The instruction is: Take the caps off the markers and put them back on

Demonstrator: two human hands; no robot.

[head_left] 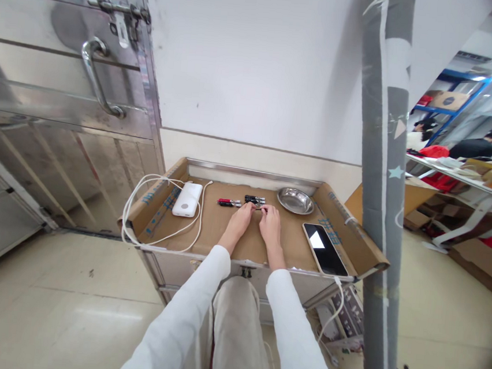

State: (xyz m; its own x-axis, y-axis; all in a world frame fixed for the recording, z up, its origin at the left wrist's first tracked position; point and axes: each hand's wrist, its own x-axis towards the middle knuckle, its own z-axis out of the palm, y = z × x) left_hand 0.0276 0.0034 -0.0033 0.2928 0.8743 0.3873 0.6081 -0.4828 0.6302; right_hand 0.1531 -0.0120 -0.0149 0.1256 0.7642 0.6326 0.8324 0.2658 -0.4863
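Observation:
My left hand (pixel 241 218) and my right hand (pixel 270 224) are close together over the cardboard-lined tabletop (pixel 219 234). Both have their fingers closed in a pinch, with a thin dark piece (pixel 258 209) just showing between the fingertips. It is too small and too covered to name. Right beyond the left fingers lies a pair of short red and black pieces (pixel 228 202) with silvery ends. Behind the fingertips is a group of short black pieces (pixel 254 199), also silver-tipped. A shallow round metal dish (pixel 295 201) sits to the right of my right hand.
A white power bank (pixel 187 200) with a looped white cable (pixel 128 208) lies at the left. At the right front is a phone (pixel 325 249) with a cable. Raised cardboard sides border the table. A grey wrapped pole (pixel 382 163) stands close on the right; people are farther back.

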